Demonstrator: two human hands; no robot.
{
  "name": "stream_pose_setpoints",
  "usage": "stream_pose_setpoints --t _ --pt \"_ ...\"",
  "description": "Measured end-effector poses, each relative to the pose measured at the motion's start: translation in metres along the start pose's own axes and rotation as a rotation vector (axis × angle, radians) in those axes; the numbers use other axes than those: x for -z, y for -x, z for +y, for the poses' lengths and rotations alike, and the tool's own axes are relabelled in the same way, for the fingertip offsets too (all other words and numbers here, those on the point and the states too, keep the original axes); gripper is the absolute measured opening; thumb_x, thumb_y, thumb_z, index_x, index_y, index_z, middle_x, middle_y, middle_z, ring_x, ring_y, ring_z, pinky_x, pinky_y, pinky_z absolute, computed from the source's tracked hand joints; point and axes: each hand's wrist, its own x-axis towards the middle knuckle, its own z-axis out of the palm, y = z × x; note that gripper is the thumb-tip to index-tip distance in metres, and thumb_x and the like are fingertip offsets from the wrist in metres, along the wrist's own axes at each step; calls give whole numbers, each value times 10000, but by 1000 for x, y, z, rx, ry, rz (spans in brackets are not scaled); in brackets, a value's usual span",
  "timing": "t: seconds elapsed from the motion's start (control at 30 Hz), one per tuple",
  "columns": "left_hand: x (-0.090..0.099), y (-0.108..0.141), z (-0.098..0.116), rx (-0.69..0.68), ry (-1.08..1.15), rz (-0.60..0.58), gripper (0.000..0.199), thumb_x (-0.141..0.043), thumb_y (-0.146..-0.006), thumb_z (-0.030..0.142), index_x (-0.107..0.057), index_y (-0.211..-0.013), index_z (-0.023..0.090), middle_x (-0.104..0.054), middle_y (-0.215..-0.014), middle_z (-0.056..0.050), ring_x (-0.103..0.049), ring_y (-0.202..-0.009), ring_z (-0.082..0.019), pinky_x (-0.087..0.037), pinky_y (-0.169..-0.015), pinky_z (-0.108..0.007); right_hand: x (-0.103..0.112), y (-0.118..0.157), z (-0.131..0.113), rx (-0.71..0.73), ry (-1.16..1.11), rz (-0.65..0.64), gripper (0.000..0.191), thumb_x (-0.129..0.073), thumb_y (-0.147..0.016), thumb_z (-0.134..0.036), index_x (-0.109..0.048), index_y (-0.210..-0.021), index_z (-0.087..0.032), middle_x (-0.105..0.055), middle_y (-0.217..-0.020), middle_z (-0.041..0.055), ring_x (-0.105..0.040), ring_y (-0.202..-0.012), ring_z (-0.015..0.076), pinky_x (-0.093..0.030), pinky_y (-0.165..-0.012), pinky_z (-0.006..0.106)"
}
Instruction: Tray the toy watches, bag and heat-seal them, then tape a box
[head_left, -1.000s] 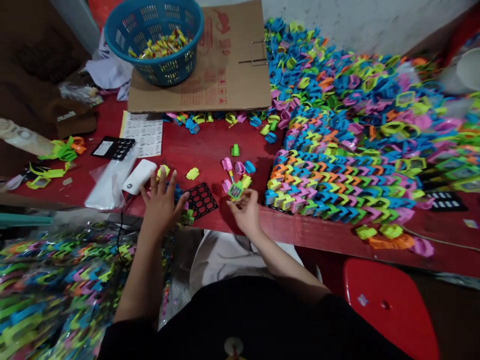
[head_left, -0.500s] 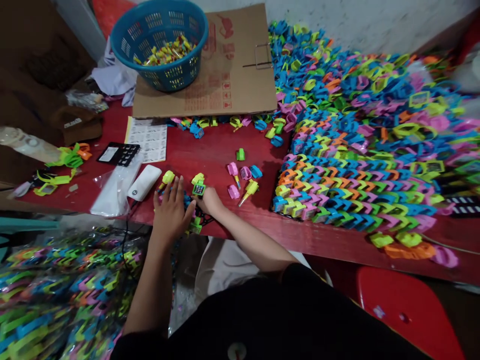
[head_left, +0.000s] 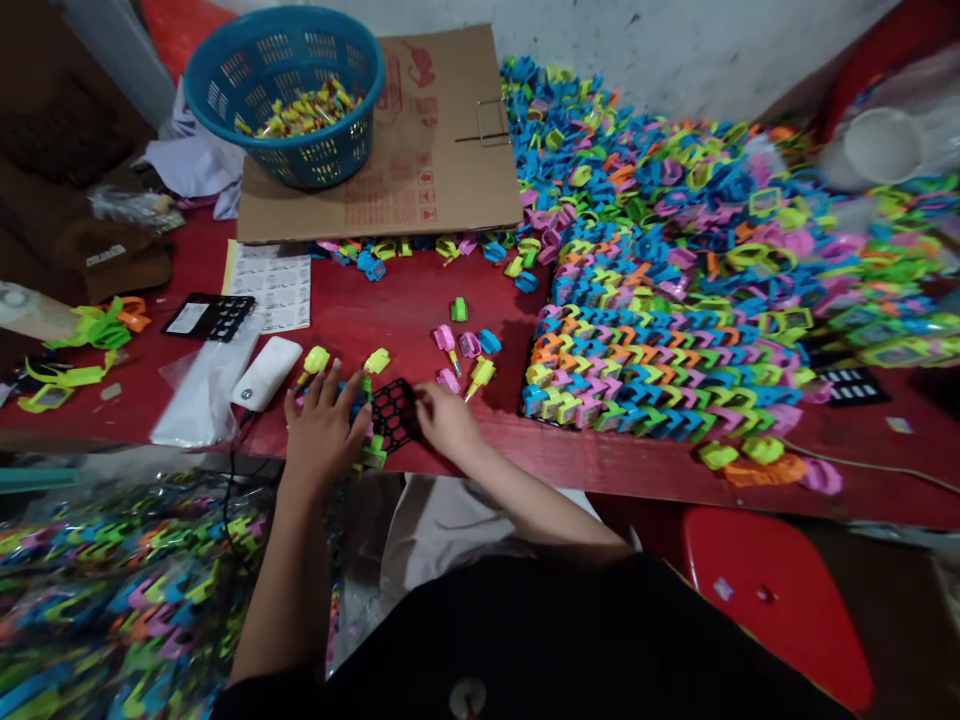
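My left hand (head_left: 324, 425) lies palm down with its fingers spread over a cluster of colourful toy watches, blue and green ones showing beside the fingers. A black grid tray (head_left: 391, 410) with rows of holes lies between my hands at the table's front edge. At its right edge is my right hand (head_left: 448, 422), fingers curled around the rim. A green toy watch (head_left: 373, 453) sits at the tray's near left corner. Yellow toy watch heads (head_left: 377, 360) lie just beyond it. To the right are loose pink, blue and yellow pieces, including a yellow one (head_left: 481, 376) with a clear tube.
Rows of toy watches (head_left: 637, 375) stand packed at right, with a heap (head_left: 660, 190) behind. A blue basket (head_left: 300, 165) of small yellow pieces rests on cardboard (head_left: 450, 190). A white power bank (head_left: 268, 373), plastic bags (head_left: 202, 395) and a label sheet (head_left: 281, 285) lie left.
My right hand has moved right, off the green watch it was at, to the tray's right edge; more of the tray shows. My left hand stays over the cluster. The camera view has shifted.
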Motion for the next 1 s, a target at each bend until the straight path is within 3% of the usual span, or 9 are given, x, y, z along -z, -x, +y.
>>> stream_pose_setpoints --t 0.1,0.17,0.27,0.37,0.5,0.6,0.67,0.87,1.0 --pt "-1 1 0 -11 16 19 609 -427 -1151 476 -599 -1714 322 -402 -1893 -128 -402 -1722 -442 -254 -1384 -810 28 33 31 -235 231 31 290 -550 -1179 -343 -723 -1324 -162 -806 -1125 195 -793 -951 304 -593 -868 377" --pt "0 0 -2 -7 26 15 593 -441 -1151 482 -610 -1696 322 -411 -1888 -131 -409 -1718 -441 -256 -1384 -808 37 43 47 -268 323 35 273 -607 -1168 -398 -717 -1277 -172 -790 -1172 211 -795 -971 303 -571 -835 352" --pt "5 -4 -5 7 37 -20 574 -449 -1155 476 -623 -1678 315 -451 -1865 -140 -463 -1684 -444 -289 -1377 -788 39 44 60 -310 290 58 201 -695 -1107 -287 -674 -1272 -175 -792 -1144 187 -798 -956 284 -551 -800 323" --pt "11 -9 -7 12 44 -65 563 -410 -1173 452 -634 -1676 332 -473 -1855 -126 -537 -1634 -428 -375 -1349 -732 34 43 61 -371 68 166 396 -696 -1035 -173 -577 -1411 -132 -805 -999 127 -791 -862 279 -551 -745 320" --pt "13 -15 -5 -35 31 -83 575 -415 -1167 412 -620 -1698 326 -460 -1866 -108 -544 -1635 -398 -409 -1335 -686 15 43 46 -253 -307 282 401 -731 -1008 -274 -637 -1383 -169 -851 -1062 117 -814 -913 274 -621 -817 348" --pt "11 -15 -4 -44 24 -76 601 -408 -1165 398 -578 -1737 332 -436 -1879 -109 -537 -1645 -386 -392 -1344 -678 -9 33 26 -130 -548 155 190 -757 -1008 -362 -763 -1117 -207 -879 -1140 116 -831 -987 262 -649 -926 365" --pt "11 -15 -4 -44 19 -84 617 -404 -1159 392 -562 -1752 325 -436 -1878 -116 -540 -1641 -391 -394 -1339 -679 -26 20 12 -101 -608 78 204 -827 -972 -381 -793 -1070 -205 -888 -1117 103 -831 -972 255 -649 -932 356" --pt "8 -15 -6 -47 5 -57 630 -404 -1140 377 -579 -1742 315 -471 -1858 -120 -538 -1640 -391 -416 -1319 -669 -63 -19 -13 -35 -395 -10 114 -870 -972 -278 -804 -1009 -193 -884 -1107 118 -817 -1010 265 -623 -966 355" --pt "6 -15 -5 -54 9 -45 630 -398 -1141 386 -584 -1739 315 -476 -1854 -125 -553 -1627 -389 -420 -1313 -668 -71 -27 -13 67 -231 49 78 -798 -1006 -231 -813 -1072 -193 -859 -1184 141 -772 -1126 291 -596 -1049 390"
